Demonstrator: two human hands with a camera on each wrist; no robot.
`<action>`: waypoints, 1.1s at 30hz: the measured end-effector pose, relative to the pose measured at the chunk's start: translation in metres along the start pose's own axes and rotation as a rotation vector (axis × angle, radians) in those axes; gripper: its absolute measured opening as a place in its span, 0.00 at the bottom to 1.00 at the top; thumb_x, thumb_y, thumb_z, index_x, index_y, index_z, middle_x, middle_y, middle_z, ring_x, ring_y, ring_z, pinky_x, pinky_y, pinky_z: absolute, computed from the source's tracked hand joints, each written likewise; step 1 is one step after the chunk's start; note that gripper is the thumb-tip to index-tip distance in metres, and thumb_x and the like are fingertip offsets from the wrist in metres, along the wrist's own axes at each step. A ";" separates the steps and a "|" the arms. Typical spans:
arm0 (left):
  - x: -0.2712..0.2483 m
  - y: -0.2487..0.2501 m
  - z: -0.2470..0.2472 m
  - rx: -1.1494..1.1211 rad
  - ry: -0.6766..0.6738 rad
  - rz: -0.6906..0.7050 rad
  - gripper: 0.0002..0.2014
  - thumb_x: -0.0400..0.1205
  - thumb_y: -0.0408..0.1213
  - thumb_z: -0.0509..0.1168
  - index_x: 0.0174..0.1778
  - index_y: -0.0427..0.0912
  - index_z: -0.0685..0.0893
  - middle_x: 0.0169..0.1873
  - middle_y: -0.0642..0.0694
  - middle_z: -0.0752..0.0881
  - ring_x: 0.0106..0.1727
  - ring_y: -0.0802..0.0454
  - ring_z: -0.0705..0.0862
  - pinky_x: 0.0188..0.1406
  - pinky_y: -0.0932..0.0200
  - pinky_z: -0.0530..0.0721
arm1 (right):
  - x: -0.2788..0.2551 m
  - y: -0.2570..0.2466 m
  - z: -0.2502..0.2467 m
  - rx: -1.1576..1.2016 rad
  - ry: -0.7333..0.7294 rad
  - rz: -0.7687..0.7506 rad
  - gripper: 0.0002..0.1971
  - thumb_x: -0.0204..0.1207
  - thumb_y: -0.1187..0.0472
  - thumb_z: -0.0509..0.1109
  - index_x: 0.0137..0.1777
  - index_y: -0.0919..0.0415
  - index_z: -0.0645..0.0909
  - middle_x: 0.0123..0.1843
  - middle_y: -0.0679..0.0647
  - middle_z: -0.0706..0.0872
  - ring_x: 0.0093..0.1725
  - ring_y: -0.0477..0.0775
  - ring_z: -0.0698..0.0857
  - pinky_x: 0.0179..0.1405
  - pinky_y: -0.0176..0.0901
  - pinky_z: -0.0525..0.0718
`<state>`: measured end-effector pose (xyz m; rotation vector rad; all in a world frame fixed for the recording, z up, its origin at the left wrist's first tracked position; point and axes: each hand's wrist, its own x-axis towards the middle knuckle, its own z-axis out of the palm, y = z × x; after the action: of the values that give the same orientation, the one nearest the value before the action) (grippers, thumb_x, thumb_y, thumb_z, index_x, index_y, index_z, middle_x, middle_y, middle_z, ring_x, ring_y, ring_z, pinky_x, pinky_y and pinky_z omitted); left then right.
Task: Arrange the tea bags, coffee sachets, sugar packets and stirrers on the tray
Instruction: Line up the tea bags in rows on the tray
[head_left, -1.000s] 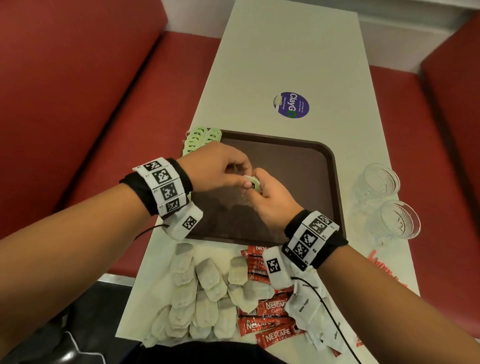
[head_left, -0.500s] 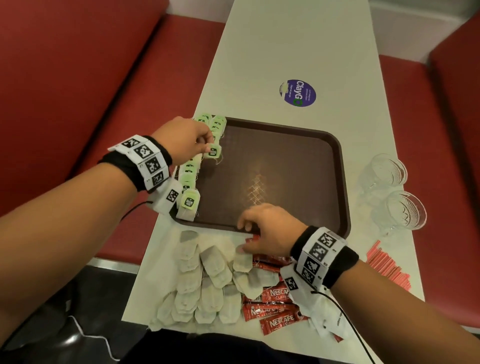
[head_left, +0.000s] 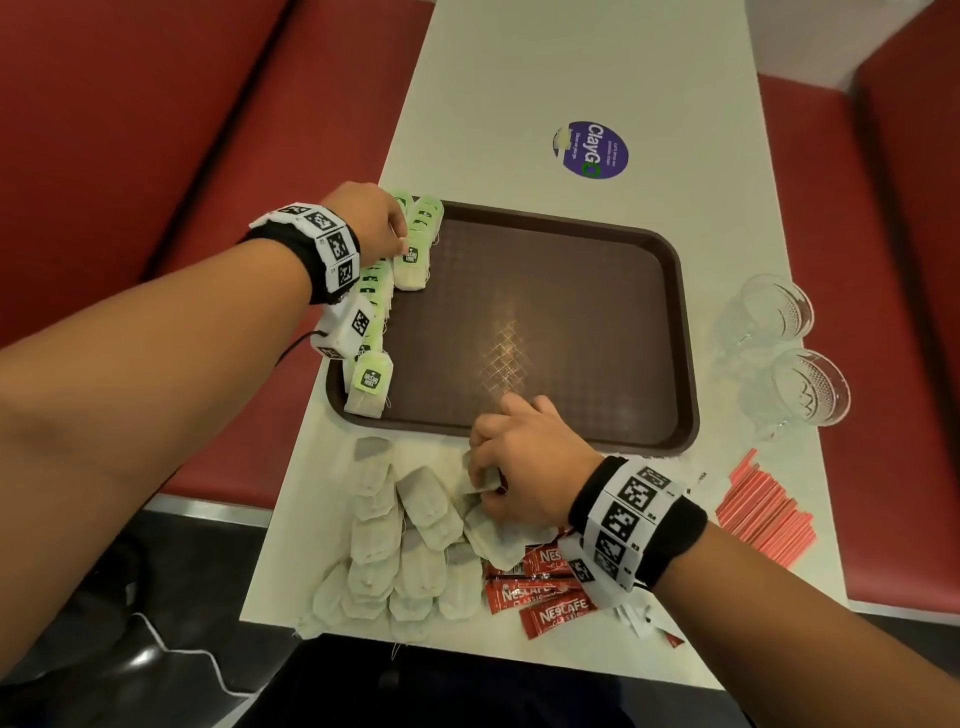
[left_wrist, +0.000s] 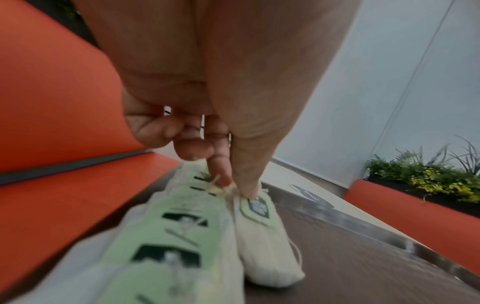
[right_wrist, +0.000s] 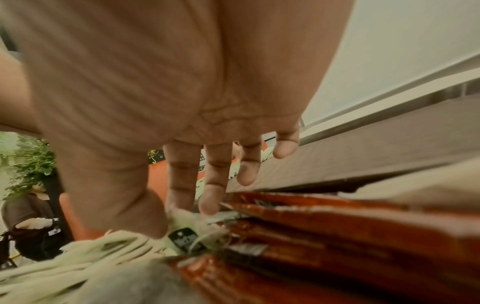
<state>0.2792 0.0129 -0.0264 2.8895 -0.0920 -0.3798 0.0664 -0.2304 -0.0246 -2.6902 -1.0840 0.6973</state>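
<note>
A brown tray (head_left: 670, 332) lies mid-table. A row of green-tagged tea bags (head_left: 371, 332) runs along its left edge. At the tray's far left corner my left hand (head_left: 400, 244) pinches the top of one more tea bag (head_left: 410, 270), which lies on the tray beside the row; in the left wrist view the thumb and forefinger of my left hand (left_wrist: 233, 185) hold this tea bag (left_wrist: 262, 236). My right hand (head_left: 485, 486) is on the loose tea bag pile (head_left: 410, 545) in front of the tray, thumb and forefinger pinching a tea bag (right_wrist: 182, 222). Red coffee sachets (head_left: 540, 592) lie beside the pile.
White sugar packets (head_left: 639, 621) peek out under my right wrist. Red stirrers (head_left: 758, 514) lie at the near right. Two clear glasses (head_left: 779, 312) stand right of the tray. A purple sticker (head_left: 592, 150) is beyond it. Red benches flank the table.
My hands met over the tray, then parted. The left carried a tea bag to the far left corner and set it down; the right dropped to the pile and pinched a tea bag.
</note>
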 end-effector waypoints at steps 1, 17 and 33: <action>0.001 0.001 0.002 0.004 0.029 -0.012 0.08 0.79 0.47 0.74 0.49 0.49 0.88 0.47 0.49 0.87 0.54 0.45 0.85 0.54 0.49 0.85 | 0.000 -0.001 0.000 0.007 0.012 0.008 0.08 0.74 0.43 0.71 0.48 0.42 0.87 0.55 0.37 0.81 0.57 0.48 0.69 0.61 0.53 0.68; -0.040 0.036 -0.007 0.144 0.014 0.090 0.16 0.82 0.54 0.65 0.49 0.44 0.85 0.42 0.46 0.84 0.49 0.40 0.84 0.43 0.52 0.79 | -0.001 -0.001 -0.005 0.486 0.309 0.160 0.04 0.76 0.58 0.71 0.42 0.54 0.79 0.32 0.50 0.84 0.32 0.49 0.80 0.32 0.44 0.79; -0.218 0.041 0.063 0.326 -0.357 0.534 0.28 0.71 0.76 0.59 0.41 0.53 0.80 0.36 0.55 0.85 0.37 0.52 0.83 0.35 0.55 0.82 | -0.012 -0.010 -0.007 0.733 0.398 0.223 0.10 0.87 0.57 0.61 0.44 0.56 0.69 0.39 0.45 0.92 0.36 0.50 0.86 0.40 0.48 0.82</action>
<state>0.0515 -0.0204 -0.0218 2.8981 -1.0421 -0.8258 0.0561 -0.2316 -0.0106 -2.1716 -0.3326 0.4367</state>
